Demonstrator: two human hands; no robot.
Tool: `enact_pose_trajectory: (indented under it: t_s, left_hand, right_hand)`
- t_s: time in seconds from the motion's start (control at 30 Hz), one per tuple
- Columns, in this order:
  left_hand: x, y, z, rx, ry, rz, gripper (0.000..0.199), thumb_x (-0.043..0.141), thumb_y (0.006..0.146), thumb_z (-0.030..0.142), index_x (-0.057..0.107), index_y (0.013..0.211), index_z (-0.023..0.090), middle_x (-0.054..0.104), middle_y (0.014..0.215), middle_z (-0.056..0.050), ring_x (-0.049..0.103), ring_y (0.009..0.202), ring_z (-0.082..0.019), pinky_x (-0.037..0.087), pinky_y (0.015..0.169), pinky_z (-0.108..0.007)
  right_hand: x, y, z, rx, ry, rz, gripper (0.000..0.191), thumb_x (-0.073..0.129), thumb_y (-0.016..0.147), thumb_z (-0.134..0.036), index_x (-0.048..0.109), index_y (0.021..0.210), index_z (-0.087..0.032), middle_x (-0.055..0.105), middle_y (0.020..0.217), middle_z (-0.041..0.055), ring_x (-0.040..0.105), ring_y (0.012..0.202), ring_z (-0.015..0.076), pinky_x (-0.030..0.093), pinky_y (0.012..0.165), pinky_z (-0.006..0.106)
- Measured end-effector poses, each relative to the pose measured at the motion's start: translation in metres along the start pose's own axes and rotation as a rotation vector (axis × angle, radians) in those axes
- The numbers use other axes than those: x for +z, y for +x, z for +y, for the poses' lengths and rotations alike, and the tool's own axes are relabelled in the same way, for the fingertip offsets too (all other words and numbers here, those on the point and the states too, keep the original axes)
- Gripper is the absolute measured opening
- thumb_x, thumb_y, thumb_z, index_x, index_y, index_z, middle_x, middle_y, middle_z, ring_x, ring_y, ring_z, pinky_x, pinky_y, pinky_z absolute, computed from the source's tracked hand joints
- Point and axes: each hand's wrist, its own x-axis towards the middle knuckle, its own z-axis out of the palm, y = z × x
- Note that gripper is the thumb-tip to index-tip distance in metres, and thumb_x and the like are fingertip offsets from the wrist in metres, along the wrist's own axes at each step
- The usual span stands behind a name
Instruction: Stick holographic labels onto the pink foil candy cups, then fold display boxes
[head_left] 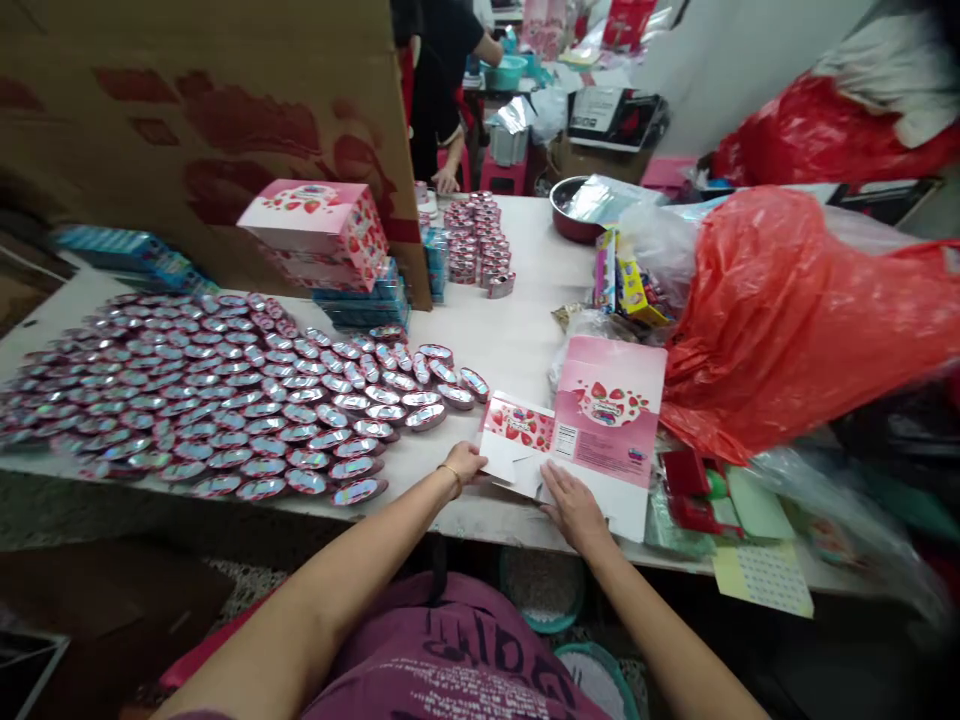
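A flattened pink cardboard box point(607, 415) with strawberry prints and white flaps lies partly folded at the table's front edge. My left hand point(465, 463) pinches the left end of its small flap between thumb and fingers. Closed on the lower white edge near the middle is my right hand point(574, 503), its thumb hidden underneath. To the left of the box spread many small oval packs point(300, 395) with shiny tops and dark red sides, in dense rows. The nearest of them stand just short of the box.
A made-up strawberry box point(319, 225) sits on blue packs point(367, 300) before a large brown carton point(225, 120). On the right are a red plastic bag point(817, 320), a red stapler-like item point(686, 485) and a metal bowl point(574, 205). Behind, a co-worker's hand point(448, 178) rests near stacked packs.
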Motion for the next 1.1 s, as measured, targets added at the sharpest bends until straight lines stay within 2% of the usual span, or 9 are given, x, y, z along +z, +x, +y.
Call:
enact_pose_trajectory:
  t_s: [0.1,0.17,0.27,0.37,0.53,0.7,0.83,0.97,1.1]
  left_hand:
    - [0.005,-0.028,0.019,0.094,-0.157,-0.040,0.020,0.059,0.065,0.010,0.045,0.079,0.016,0.053,0.060,0.005,0.056,0.055,-0.010,0.048,0.054,-0.023]
    - [-0.001,-0.050,0.038,0.316,-0.335,-0.132,0.025,0.064,0.064,0.016,0.045,0.080,0.017,0.053,0.062,0.005,0.056,0.056,-0.009,0.048,0.056,-0.022]
    - [-0.029,-0.092,0.069,0.591,-0.452,-0.290,0.037,0.062,0.071,0.037,0.045,0.097,0.018,0.060,0.073,0.000,0.059,0.065,-0.011,0.049,0.064,-0.027]
    - [-0.059,-0.139,0.088,0.968,-0.235,-0.375,0.049,0.042,0.081,0.052,0.043,0.117,0.018,0.059,0.110,-0.013,0.056,0.100,-0.020,0.045,0.084,-0.036]
    - [-0.070,-0.184,0.078,1.571,0.407,-0.028,0.081,0.060,0.067,0.055,0.029,0.133,0.021,0.034,0.138,-0.015,0.034,0.125,-0.028,0.029,0.103,-0.043]
    - [-0.061,-0.177,0.053,1.636,0.893,0.110,0.101,0.058,0.059,0.065,0.017,0.138,0.018,0.020,0.143,-0.020,0.012,0.133,-0.035,0.020,0.103,-0.055]
    - [-0.066,-0.171,0.047,1.632,1.060,0.189,0.104,0.065,0.055,0.061,0.018,0.138,0.020,0.019,0.144,-0.020,0.002,0.133,-0.038,0.013,0.100,-0.064]
    - [-0.069,-0.178,0.051,1.677,1.225,0.126,0.104,0.070,0.053,0.055,0.019,0.138,0.024,0.020,0.144,-0.018,0.008,0.133,-0.039,0.003,0.098,-0.068]
    - [-0.072,-0.188,0.053,1.632,1.391,0.082,0.108,0.078,0.046,0.046,0.020,0.136,0.035,0.006,0.148,-0.013,0.000,0.131,-0.044,0.001,0.090,-0.074]
  right_hand:
    - [-0.030,0.012,-0.020,-0.073,0.026,0.168,0.073,0.051,0.079,-0.035,0.015,0.140,-0.016,0.029,0.141,0.0122,0.027,0.129,0.0264,0.033,0.099,0.045]
    - [-0.063,0.023,-0.036,-0.106,0.041,0.280,0.066,0.045,0.083,-0.029,0.014,0.140,-0.016,0.032,0.140,0.0121,0.032,0.127,0.0243,0.034,0.099,0.042]
    - [-0.128,0.037,-0.056,-0.134,0.071,0.428,0.047,0.041,0.085,-0.022,0.036,0.132,-0.019,0.047,0.129,0.0100,0.047,0.114,0.0216,0.039,0.093,0.036]
    - [-0.199,0.047,-0.074,-0.128,0.201,0.541,0.027,0.042,0.086,-0.024,0.059,0.107,-0.020,0.062,0.104,0.0074,0.057,0.095,0.0189,0.044,0.080,0.029]
    - [-0.280,0.058,-0.098,-0.080,0.658,0.499,0.024,0.049,0.084,-0.035,0.064,0.077,-0.018,0.061,0.071,0.0007,0.056,0.067,0.0136,0.043,0.061,0.023]
    - [-0.301,0.070,-0.105,0.031,1.163,0.629,0.025,0.057,0.076,-0.042,0.061,0.069,-0.019,0.058,0.060,-0.0021,0.054,0.056,0.0134,0.043,0.048,0.023]
    - [-0.301,0.072,-0.108,0.109,1.348,0.696,0.025,0.061,0.072,-0.044,0.058,0.066,-0.019,0.058,0.056,-0.0025,0.054,0.052,0.0134,0.044,0.045,0.024]
    - [-0.298,0.068,-0.115,0.189,1.459,0.697,0.025,0.064,0.068,-0.043,0.057,0.067,-0.019,0.059,0.057,-0.0034,0.056,0.053,0.0126,0.046,0.046,0.023]
    - [-0.293,0.067,-0.118,0.260,1.616,0.696,0.025,0.065,0.066,-0.041,0.057,0.073,-0.018,0.061,0.058,-0.0033,0.058,0.053,0.0135,0.050,0.049,0.025]
